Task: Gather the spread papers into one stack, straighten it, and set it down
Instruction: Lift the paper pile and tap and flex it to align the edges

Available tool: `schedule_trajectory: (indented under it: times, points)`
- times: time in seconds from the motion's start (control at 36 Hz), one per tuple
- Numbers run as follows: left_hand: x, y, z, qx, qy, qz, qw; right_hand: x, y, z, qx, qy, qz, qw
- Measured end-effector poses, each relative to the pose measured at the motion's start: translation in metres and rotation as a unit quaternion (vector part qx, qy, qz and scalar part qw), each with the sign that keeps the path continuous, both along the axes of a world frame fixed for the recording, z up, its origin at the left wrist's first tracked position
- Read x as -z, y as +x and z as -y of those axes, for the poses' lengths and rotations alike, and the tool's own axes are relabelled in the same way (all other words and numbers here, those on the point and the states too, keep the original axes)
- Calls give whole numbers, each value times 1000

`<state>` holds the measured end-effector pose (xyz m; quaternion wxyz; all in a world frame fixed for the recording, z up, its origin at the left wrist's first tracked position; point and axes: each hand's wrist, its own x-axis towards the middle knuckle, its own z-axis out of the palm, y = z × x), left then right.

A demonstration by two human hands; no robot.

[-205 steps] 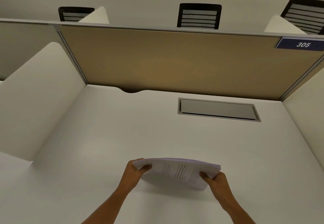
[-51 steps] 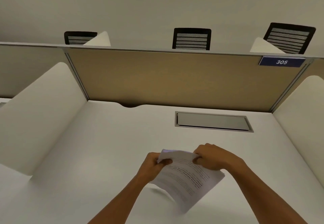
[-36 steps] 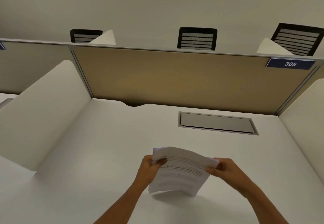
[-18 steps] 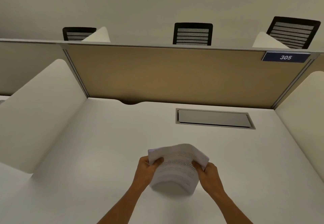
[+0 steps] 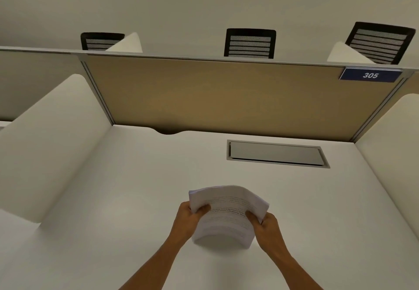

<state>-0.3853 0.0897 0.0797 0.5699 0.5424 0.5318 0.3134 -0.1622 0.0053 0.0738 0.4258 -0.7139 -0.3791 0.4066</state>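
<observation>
White paper: the stack of papers [image 5: 226, 216] is held upright over the near middle of the desk [image 5: 136, 176], its lower edge at or just above the surface; contact there cannot be told.
Left hand: the left hand [image 5: 189, 218] is closed on the stack's left edge, thumb on the printed face, fingers wrapped behind.
Right hand: the right hand [image 5: 264, 224] is closed on the right edge in the same way, thumb in front.
What has changed: a second ago the hands were well apart and the sheets hung wide and loose between them; now the hands have come in close and the stack bows forward into an arch between them.
Earlier still: the right hand was on top of the sheets and the stack was skewed to one side; now it sits square between both hands.
Meaning for the task: no loose sheets lie on the desk, so the gathering looks done; this reads as the straightening step, with the setting down still to come.
Edges: the top edge shows slight stepping of the sheets, so I judge the stack is not fully squared.
Writing on the papers: lines of dark print run across the top sheet, too small to read.
Writing elsewhere: the blue plate [image 5: 370, 75] at the partition's upper right reads "305" in white.
Brands: none visible.
Desk fixture: the grey flap [image 5: 275, 153] set in the desk behind the stack is shut and unmarked.
</observation>
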Motion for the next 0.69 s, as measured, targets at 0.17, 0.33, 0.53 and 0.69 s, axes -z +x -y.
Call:
schedule_trajectory:
  times: [0.17, 0.33, 0.53, 0.69]
  points:
    - [0, -1, 2, -9, 2, 11, 1000, 2, -1, 3, 3, 20, -11, 1000]
    - [3, -3, 8, 6, -15, 13, 1000, 10, -5, 4, -17, 8, -7, 1000]
    - [6, -5, 6, -10, -7, 22, 1000, 4, -2, 1, -11, 21, -3, 1000]
    - [10, -9, 10, 28, -8, -6, 1000, 8, 3, 7, -28, -4, -8, 1000]
